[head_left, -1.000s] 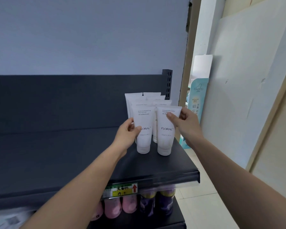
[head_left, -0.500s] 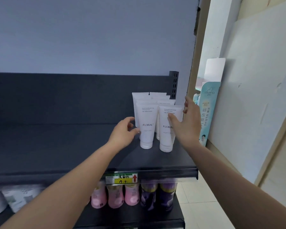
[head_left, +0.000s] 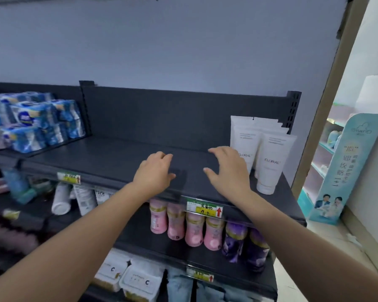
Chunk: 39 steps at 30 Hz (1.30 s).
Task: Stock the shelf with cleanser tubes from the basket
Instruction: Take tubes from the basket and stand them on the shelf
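Several white cleanser tubes (head_left: pixel 271 162) marked FLORAL stand cap-down in rows at the right end of the dark top shelf (head_left: pixel 122 158). My right hand (head_left: pixel 229 171) hovers just left of the front tubes, fingers spread, holding nothing. My left hand (head_left: pixel 155 171) hangs over the shelf's front part, fingers loosely curled, holding nothing. No basket is in view.
Blue tissue packs (head_left: pixel 35 120) fill the shelf at far left. Pink bottles (head_left: pixel 183 225) and purple bottles (head_left: pixel 244 245) stand on the shelf below, behind a price tag (head_left: pixel 204 209). A teal cardboard display (head_left: pixel 340 171) stands by the wall at right.
Both hands have let go of the front tubes and drawn back to the left. The view has swung left and down, showing more shelves.
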Available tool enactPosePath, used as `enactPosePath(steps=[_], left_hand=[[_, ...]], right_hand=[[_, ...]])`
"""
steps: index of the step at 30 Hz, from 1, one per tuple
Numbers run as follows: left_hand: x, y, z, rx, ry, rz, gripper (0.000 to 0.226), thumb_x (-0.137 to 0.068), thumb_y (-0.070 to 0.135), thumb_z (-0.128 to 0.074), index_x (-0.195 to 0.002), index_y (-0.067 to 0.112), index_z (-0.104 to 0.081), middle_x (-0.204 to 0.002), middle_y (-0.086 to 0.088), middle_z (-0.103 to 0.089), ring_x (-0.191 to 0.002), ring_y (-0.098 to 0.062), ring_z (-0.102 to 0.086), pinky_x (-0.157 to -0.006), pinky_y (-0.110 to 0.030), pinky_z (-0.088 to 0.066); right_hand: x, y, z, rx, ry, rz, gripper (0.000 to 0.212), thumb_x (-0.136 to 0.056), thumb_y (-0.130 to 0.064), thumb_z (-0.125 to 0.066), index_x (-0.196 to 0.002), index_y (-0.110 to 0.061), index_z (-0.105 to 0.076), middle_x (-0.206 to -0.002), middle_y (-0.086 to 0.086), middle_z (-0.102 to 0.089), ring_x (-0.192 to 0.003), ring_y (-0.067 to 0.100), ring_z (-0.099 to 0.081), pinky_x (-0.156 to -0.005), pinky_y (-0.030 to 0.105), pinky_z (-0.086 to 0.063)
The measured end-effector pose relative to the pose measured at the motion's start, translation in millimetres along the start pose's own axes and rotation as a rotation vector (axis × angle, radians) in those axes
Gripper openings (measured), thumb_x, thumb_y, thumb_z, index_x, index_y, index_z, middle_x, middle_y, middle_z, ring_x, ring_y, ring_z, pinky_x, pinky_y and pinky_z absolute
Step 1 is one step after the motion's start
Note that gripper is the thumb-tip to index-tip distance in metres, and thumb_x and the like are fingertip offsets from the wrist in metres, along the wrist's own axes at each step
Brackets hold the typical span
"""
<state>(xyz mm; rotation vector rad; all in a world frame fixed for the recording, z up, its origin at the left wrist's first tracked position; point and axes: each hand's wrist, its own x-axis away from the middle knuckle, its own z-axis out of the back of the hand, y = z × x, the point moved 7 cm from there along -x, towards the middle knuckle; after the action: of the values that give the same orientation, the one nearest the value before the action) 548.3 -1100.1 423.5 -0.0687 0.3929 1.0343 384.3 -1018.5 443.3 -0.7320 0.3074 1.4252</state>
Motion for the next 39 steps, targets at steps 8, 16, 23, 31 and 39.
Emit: enactPosePath(steps=[8, 16, 23, 31, 39], left_hand=[[67.3, -83.0, 19.5, -0.235, -0.064, 0.198, 0.051, -0.094, 0.034, -0.052, -0.138, 0.013, -0.037, -0.134, -0.007, -0.044, -0.127, -0.028, -0.039, -0.098, -0.040, -0.040], [133.5, -170.0, 34.0, -0.314, -0.128, 0.401, 0.052, -0.093, 0.036, -0.056, -0.136, 0.013, -0.038, -0.133, -0.009, -0.045, -0.126, -0.029, -0.041, -0.096, -0.041, -0.042], [189.5, -254.3, 43.4, -0.324, -0.171, 0.551, 0.044, -0.093, 0.033, -0.054, -0.130, 0.013, -0.042, -0.125, -0.008, -0.048, -0.120, -0.029, -0.044, -0.090, -0.040, -0.042], [254.2, -364.7, 54.0, -0.300, -0.194, 0.693, 0.040, -0.089, 0.031, -0.057, -0.123, 0.012, -0.049, -0.123, -0.008, -0.052, -0.119, -0.028, -0.048, -0.092, -0.039, -0.043], [310.7, -476.4, 58.2, -0.313, -0.248, 0.801, 0.034, -0.092, 0.025, -0.056, -0.123, 0.012, -0.051, -0.120, -0.008, -0.054, -0.114, -0.028, -0.050, -0.091, -0.041, -0.046]], right_hand=[[14.5, -82.5, -69.3, 0.037, -0.294, 0.196, 0.053, -0.088, -0.039, -0.063, -0.135, -0.023, -0.045, -0.136, 0.000, -0.048, -0.127, 0.022, -0.041, -0.101, 0.037, -0.035], [27.9, -173.9, -116.0, 0.049, -0.401, 0.367, 0.048, -0.086, -0.039, -0.062, -0.129, -0.021, -0.050, -0.130, 0.002, -0.051, -0.122, 0.025, -0.044, -0.097, 0.036, -0.036], [42.0, -262.1, -170.3, 0.024, -0.513, 0.488, 0.052, -0.087, -0.041, -0.062, -0.132, -0.021, -0.047, -0.133, 0.003, -0.050, -0.124, 0.026, -0.043, -0.101, 0.038, -0.037], [57.5, -379.3, -238.9, -0.003, -0.608, 0.599, 0.050, -0.087, -0.043, -0.062, -0.129, -0.020, -0.048, -0.128, 0.005, -0.052, -0.122, 0.027, -0.045, -0.095, 0.040, -0.040], [74.4, -490.2, -305.7, -0.067, -0.669, 0.651, 0.045, -0.088, -0.040, -0.060, -0.127, -0.020, -0.050, -0.125, 0.004, -0.052, -0.121, 0.028, -0.045, -0.095, 0.040, -0.040]])
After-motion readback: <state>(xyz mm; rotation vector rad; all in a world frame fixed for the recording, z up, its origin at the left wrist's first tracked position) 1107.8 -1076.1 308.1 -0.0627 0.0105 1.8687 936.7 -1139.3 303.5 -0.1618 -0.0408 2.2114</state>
